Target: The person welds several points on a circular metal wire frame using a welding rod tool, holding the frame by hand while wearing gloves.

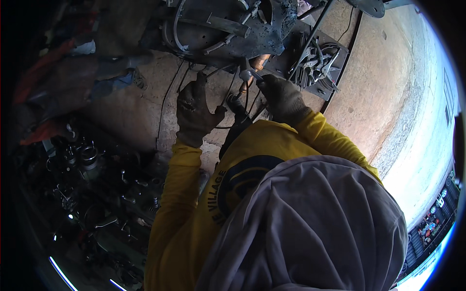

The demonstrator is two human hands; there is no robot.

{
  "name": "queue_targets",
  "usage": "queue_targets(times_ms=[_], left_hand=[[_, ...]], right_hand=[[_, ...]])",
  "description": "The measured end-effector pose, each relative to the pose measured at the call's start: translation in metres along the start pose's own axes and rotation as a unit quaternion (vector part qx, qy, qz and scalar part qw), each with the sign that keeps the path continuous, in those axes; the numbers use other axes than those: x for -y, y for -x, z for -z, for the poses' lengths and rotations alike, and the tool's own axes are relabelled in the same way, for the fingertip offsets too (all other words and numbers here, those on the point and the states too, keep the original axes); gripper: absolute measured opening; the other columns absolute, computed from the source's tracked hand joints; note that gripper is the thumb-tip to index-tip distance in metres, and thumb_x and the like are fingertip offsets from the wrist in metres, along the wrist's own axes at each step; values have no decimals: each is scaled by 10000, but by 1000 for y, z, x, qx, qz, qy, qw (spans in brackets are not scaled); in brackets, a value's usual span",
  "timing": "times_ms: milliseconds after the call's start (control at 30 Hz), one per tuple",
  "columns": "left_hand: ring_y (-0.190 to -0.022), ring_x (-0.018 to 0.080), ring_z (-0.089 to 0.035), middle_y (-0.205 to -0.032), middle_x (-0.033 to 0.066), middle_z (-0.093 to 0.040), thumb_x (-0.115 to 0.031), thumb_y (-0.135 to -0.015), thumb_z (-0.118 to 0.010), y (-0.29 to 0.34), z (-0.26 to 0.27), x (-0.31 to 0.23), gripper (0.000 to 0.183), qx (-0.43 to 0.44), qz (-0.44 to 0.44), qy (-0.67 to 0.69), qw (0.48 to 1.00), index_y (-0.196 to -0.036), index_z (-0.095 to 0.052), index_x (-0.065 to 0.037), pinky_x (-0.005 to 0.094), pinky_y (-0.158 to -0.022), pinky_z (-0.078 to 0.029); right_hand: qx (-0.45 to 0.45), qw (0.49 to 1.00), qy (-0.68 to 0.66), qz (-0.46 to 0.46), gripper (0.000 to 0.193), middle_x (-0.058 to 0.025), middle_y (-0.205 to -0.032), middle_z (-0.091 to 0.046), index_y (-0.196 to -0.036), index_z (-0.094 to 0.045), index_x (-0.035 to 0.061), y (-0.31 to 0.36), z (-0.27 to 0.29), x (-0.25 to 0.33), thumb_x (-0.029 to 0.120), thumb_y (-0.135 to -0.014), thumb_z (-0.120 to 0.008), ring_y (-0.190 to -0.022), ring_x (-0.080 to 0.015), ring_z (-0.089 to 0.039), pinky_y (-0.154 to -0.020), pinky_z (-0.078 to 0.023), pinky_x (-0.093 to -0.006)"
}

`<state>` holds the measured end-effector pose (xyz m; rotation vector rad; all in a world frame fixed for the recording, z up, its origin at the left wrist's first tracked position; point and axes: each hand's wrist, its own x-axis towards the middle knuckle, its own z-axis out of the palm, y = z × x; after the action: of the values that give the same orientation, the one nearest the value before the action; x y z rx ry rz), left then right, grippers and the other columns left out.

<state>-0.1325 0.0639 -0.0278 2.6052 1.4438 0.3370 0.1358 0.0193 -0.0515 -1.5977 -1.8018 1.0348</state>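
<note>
My right hand (284, 97), in a dark work glove, grips the handle of a hammer (246, 75) with a rounded metal face. The hammer head is by the near edge of a dark metal workbench (206, 57). My left hand (195, 109), also gloved, hangs open left of the hammer, thumb and fingers apart, just short of the bench edge. Nothing shows in it. Curved metal strips (177, 29) and a square bar (233, 26) lie on the bench. Beside the hammer head is an orange piece (260, 61) whose kind I cannot make out.
Right of the bench, a dark tray (318, 91) bears metal rods and plier-like tools. Cables (163, 109) cross the concrete floor. At left another person (58, 92) is in shadow. A dark machine with levers (126, 186) stands lower left.
</note>
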Motion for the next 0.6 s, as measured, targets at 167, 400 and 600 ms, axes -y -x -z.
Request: queue_targets(times_ms=[167,400,600], left_hand=[[-1058,359,-557,-1189,211,-547,-385,-639,-806,1,-1,-2,1070,3,0,1,1000,-1519,-316,-23,471,-892,-498],[-1116,370,-530,-1249,212,-530,-348,-617,-838,4,-9,-3,1103,6,22,5,1000,-1529,-302,-32,467,-952,-455],[-1154,377,-513,-1295,218,-529,-371,-652,-824,7,-16,-3,1079,2,25,-12,1000,-1530,-300,-26,476,-967,-452]], right_hand=[[10,999,-13,42,326,-202,-857,-671,-1160,-587,39,10,-4,-2,314,-991,-540,-829,-403,-669,-697,-514,-485],[9,999,-41,-5,324,-210,-857,-670,-1171,-612,46,11,1,1,305,-1006,-509,-829,-395,-672,-705,-518,-469],[5,997,-43,-58,331,-205,-818,-645,-1135,-613,9,6,2,7,295,-1005,-506,-771,-387,-657,-678,-499,-458]])
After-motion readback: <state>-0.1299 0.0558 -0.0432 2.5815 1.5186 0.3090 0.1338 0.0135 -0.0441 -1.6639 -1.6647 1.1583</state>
